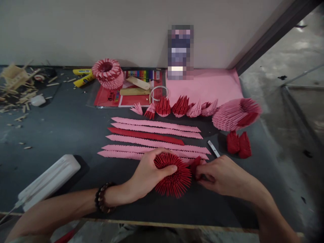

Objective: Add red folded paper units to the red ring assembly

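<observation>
My left hand [149, 172] is closed around a round red folded-paper piece [174, 182], its thumb lying across the spiky face. Just to the right, my right hand [220, 173] pinches a small red folded-paper piece [195, 164] close to the round one's edge. Whether the two pieces touch I cannot tell. Behind both hands lie several long pink folded-paper strips [157, 124] and a red strip [146, 135], side by side. Beyond my right hand rests a small white pen-like tool [214, 149]. Two small red paper bundles [238, 145] sit farther right.
A large pink paper model [235, 115] stands at the right, beside a row of small paper cones [180, 106]. At the back are a ring-shaped paper vase [107, 74], yellow glue sticks [83, 77] and a blurred-out phone [180, 52]. A white power strip [50, 180] lies left.
</observation>
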Demonstrator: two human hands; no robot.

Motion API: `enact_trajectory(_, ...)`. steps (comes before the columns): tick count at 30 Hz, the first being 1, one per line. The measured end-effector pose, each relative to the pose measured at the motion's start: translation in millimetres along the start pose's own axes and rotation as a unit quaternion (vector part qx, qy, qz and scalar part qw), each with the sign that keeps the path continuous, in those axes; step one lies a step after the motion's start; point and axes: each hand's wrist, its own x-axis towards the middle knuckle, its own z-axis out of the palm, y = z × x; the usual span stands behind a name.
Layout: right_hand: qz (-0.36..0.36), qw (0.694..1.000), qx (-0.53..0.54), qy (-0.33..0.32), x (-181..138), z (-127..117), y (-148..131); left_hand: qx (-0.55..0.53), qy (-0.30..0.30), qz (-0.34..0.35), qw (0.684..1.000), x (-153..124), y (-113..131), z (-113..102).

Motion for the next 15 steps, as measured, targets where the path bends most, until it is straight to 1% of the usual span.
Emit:
enact_trajectory(2, 0.014, 0.997, 0.068, 0.025, -0.2, -2.3, -2.5, 0.007, -0.001, 0.003, 1.0, -0.2, -0.2, -0.2)
enact_trajectory(3, 0.027, 0.992, 0.108, 0.055, -0.8, -4.3, -3.8, 0.009, -0.004, 0.007, 1.0, -0.4, -0.1, -0.3)
enact_trajectory(6, 0.051, 0.964, 0.206, 0.163, 0.1, -6.7, -7.3, 0.02, -0.013, 0.023, 0.999, -0.9, 1.4, -0.7)
enact_trajectory(7, 0.051, 0.954, 0.228, 0.19, 2.3, -5.3, -8.2, 0.028, -0.011, 0.029, 0.999, -0.9, 2.4, -0.8)
enact_trajectory(8, 0.052, 0.945, 0.25, 0.204, 5.8, -2.8, -9.2, 0.036, -0.006, 0.036, 0.999, -0.8, 3.7, -0.9)
enact_trajectory(10, 0.067, 0.931, 0.274, 0.233, 16.2, 3.4, -10.9, 0.041, 0.005, 0.049, 0.998, -0.3, 6.5, -1.2)
enact_trajectory(12, 0.089, 0.918, 0.268, 0.279, 29.7, 7.6, -12.5, 0.033, 0.006, 0.056, 0.998, 0.5, 8.8, -1.5)
enact_trajectory(14, 0.117, 0.887, 0.29, 0.338, 43.6, 6.6, -13.7, 0.022, 0.003, 0.053, 0.998, 1.5, 10.1, -2.0)
enact_trajectory(15, 0.126, 0.88, 0.302, 0.343, 49.7, 4.4, -14.2, 0.019, 0.003, 0.049, 0.999, 2.1, 10.3, -2.4)
